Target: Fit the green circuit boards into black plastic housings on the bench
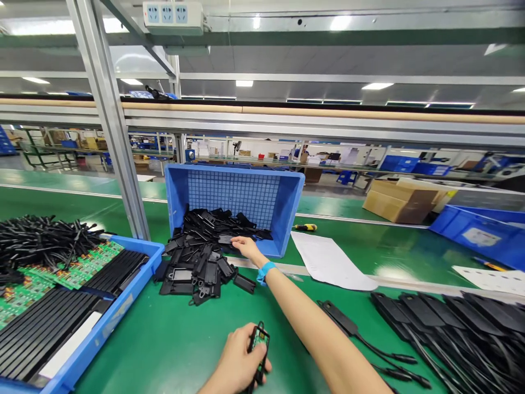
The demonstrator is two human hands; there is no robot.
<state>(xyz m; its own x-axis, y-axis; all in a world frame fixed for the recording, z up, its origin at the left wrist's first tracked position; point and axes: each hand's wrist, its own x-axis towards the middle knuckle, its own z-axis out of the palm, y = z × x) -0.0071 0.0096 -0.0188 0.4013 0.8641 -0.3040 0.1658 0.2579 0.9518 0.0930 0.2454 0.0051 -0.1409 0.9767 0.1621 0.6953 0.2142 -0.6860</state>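
Observation:
My left hand (241, 358) is closed around a small black plastic housing (268, 335) with a green circuit board (259, 337) inside, held low over the green bench. My right hand (247, 249) stretches forward to the mouth of a blue crate (235, 168) lying on its side. Its fingertips pinch the end of a black plastic cover (225, 239) in the heap. More loose black covers (205, 268) spill from the crate onto the bench. A blue band (265, 272) circles my right wrist.
To the left, a blue tray (135, 290) holds green circuit boards (98, 262), black strips and black cables (45, 241). Finished-looking black cased units with cables (426, 314) lie at right. White paper (328, 260), a yellow-black screwdriver (305, 227) and a metal post (110, 120) stand nearby.

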